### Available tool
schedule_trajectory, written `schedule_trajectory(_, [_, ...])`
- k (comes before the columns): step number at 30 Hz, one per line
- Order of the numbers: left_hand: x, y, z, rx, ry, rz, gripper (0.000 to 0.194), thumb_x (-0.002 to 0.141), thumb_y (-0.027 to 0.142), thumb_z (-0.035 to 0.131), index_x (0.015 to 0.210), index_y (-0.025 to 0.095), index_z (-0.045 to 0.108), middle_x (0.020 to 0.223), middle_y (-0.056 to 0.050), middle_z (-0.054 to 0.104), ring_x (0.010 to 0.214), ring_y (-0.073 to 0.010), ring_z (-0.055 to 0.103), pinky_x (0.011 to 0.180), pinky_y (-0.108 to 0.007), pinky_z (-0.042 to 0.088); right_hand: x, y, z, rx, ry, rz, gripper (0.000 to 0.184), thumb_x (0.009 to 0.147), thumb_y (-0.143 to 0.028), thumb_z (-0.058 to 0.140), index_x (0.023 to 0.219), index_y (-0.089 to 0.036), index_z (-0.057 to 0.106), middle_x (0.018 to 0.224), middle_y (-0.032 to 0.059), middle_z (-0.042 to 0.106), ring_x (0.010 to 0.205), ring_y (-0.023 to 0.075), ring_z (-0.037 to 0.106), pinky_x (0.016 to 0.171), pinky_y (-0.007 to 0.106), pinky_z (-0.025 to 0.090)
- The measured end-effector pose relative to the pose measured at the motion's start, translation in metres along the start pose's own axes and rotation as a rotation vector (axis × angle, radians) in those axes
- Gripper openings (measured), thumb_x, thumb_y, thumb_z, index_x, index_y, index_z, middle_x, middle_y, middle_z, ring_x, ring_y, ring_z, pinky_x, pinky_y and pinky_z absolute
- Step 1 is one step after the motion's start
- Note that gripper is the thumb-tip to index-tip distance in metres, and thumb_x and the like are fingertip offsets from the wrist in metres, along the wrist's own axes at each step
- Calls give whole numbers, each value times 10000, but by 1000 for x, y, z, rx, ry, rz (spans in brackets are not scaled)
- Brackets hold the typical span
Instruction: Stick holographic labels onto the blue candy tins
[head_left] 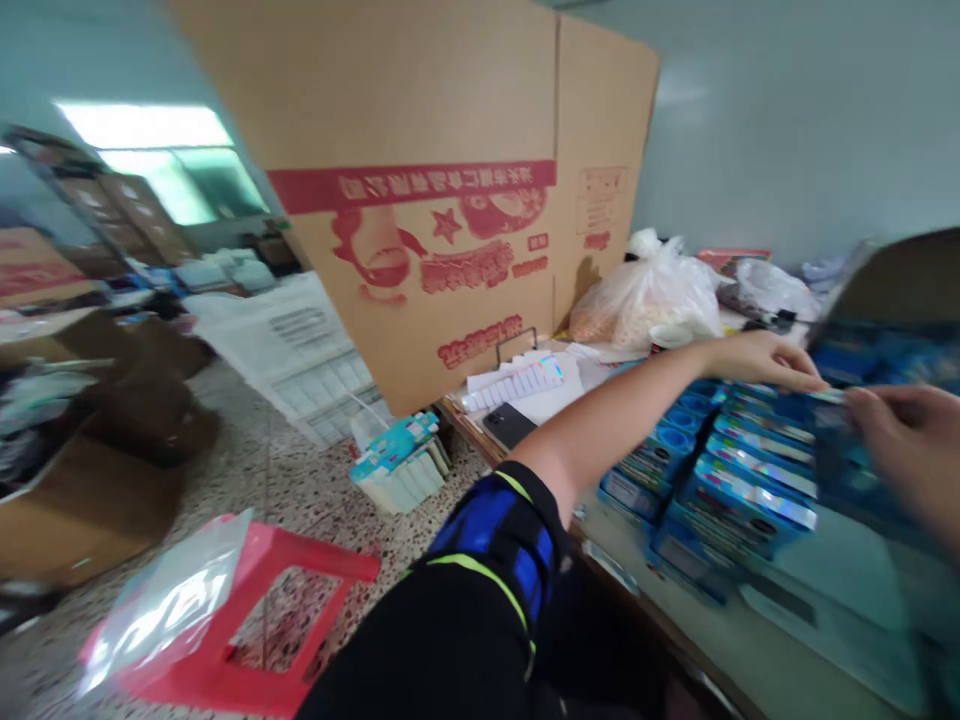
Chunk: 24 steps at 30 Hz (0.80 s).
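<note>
My left arm, in a black and blue sleeve, reaches across to the right. My left hand (765, 362) has its fingers pinched on the edge of a flat blue box (829, 398). My right hand (904, 450), blurred at the right edge, pinches the same box from the other side. Below both hands, rows of blue boxes (727, 470) with shiny edges stand packed together on the table (757, 650). A dark, blurred open carton or flap (892, 290) sits just behind my right hand.
A tall cardboard carton (450, 200) with red print stands at the table's far left end. Near it lie a black phone (508, 425), white label strips (517, 380) and plastic bags (649, 295). On the floor are a red stool (300, 580), a clear bag (165, 600) and packets (397, 460).
</note>
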<state>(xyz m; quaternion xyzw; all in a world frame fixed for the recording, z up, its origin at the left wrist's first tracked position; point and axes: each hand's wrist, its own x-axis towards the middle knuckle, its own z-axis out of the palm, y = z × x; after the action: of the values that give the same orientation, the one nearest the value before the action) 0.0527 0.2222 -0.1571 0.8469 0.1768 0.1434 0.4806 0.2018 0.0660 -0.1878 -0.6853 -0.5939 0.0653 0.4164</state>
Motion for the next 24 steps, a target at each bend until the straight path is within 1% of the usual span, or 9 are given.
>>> schedule_trajectory(1, [-4,4,4,-37,47,2,166,739,298,778,840,167,757,906,-52,690,803,-147,628,820,-281,510,1,1,0,110,30,6,390,782,-707,470,879,-334,524,794,221,621,651,252,548,631,462,318])
schedule_trajectory(2, [-7,8,6,-40,61,-18,166,752,286,758,844,152,720,905,-50,680,783,-136,621,829,-290,510,2,0,1,245,22,21,389,736,-617,594,976,-327,495,806,190,645,625,231,545,635,445,349])
schedule_trajectory(3, [-10,11,8,-24,74,-26,170,766,281,744,840,140,686,876,-49,670,765,-130,614,829,-297,508,5,0,4,360,16,42,453,708,-539,649,1051,-314,456,788,154,654,606,220,548,624,421,369])
schedule_trajectory(5, [-13,16,7,32,94,-28,172,782,260,727,855,125,649,813,-50,655,747,-132,608,810,-304,496,12,0,11,500,57,80,538,624,-445,679,1063,-271,421,651,51,604,539,217,524,558,364,369])
schedule_trajectory(7, [-13,18,3,78,109,-17,188,779,243,729,891,117,647,787,-47,648,740,-135,605,781,-299,486,19,4,17,537,82,66,484,646,-384,661,1051,-248,432,612,-7,578,509,205,505,517,312,352])
schedule_trajectory(9, [-12,19,-1,103,89,-21,196,788,237,726,916,111,648,767,-48,650,721,-133,603,746,-287,472,25,11,23,542,103,43,389,693,-317,647,1018,-243,447,592,-40,554,480,185,480,490,283,326])
schedule_trajectory(13, [-9,20,-6,104,60,-37,189,786,223,748,898,117,639,753,-42,660,696,-116,601,723,-269,456,29,23,31,546,129,-28,241,766,-210,619,913,-245,432,578,-54,529,484,164,473,504,279,326])
schedule_trajectory(19, [-10,22,-10,155,19,-70,223,757,213,776,915,116,652,752,-38,660,698,-114,603,713,-265,456,30,30,39,530,109,-92,213,794,-176,609,870,-239,421,602,-58,498,546,158,497,557,295,357])
schedule_trajectory(24, [-11,20,-15,242,-19,-89,242,732,251,786,902,125,669,728,-30,649,667,-116,588,674,-259,434,29,28,41,456,96,-170,177,796,-189,598,807,-231,426,646,-40,488,578,148,467,568,301,332])
